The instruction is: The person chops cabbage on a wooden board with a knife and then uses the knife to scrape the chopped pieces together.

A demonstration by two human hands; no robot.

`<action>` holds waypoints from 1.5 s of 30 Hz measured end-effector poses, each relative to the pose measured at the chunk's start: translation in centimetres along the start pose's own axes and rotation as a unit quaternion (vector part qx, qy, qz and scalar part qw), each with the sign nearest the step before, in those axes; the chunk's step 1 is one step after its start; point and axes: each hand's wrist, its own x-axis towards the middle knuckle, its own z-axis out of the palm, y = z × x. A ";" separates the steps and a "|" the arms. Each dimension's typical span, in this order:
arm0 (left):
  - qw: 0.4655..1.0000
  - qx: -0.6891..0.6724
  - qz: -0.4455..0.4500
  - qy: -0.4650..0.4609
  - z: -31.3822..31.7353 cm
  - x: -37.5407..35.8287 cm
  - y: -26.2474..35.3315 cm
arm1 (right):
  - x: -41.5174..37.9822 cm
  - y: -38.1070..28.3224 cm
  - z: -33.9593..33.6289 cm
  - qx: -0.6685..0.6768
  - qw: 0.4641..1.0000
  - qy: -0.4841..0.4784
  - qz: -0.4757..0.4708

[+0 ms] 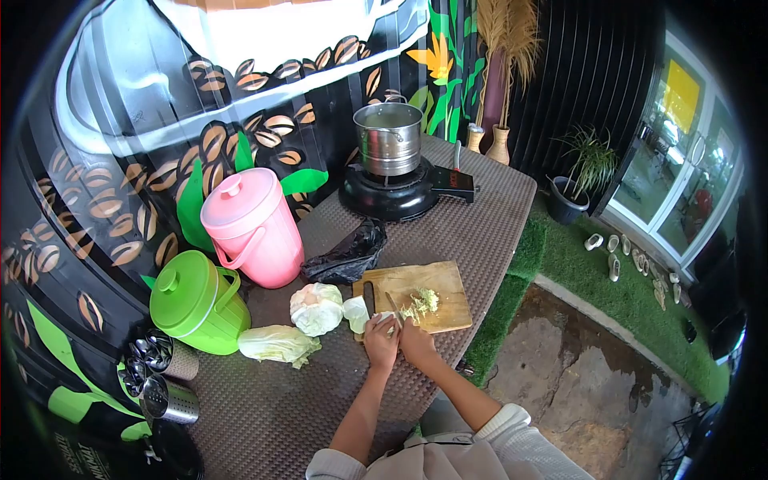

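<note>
A cabbage piece (387,318) is pinned under the curled fingers of the left hand (381,334) at the near-left edge of the chopping board (436,282); fingers are closed down on it, tips touching the leaf. The right hand (416,340) is closed round a knife (393,305), blade pointing approx. 11 o'clock from the hand, just beside the left fingertips. Shredded cabbage (422,303) is piled at approx. 1 o'clock from the hands, near but apart from the fingers. A second knife (369,294) w/ dark handle is laid on the board's left side. A cabbage head (317,309) sits at 9 o'clock off the board, loose leaves (277,344) nearer. Pink bucket (253,229), green bucket (197,302), black bag (346,256) & pot (389,138) on a stove (392,194) are set farther back.
</note>
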 end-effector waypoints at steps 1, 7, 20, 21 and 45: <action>1.000 0.000 -0.001 0.002 0.0 0.0 0.0 | -0.3 0.0 -0.1 -0.001 1.000 0.000 -0.002; 1.000 0.004 -0.012 -0.002 0.4 0.0 -0.5 | -2.2 -0.8 -0.1 0.026 0.995 -0.070 0.065; 1.000 -0.007 -0.012 -0.002 0.4 0.2 -0.4 | -2.6 -0.8 -1.0 0.042 0.997 -0.058 0.043; 1.000 -0.006 -0.004 0.002 0.4 0.0 -0.5 | -2.4 -0.8 -0.7 0.052 0.997 -0.048 0.037; 1.000 -0.006 -0.009 -0.003 0.1 0.0 -0.3 | -2.5 -0.8 -0.3 0.035 0.997 -0.054 0.050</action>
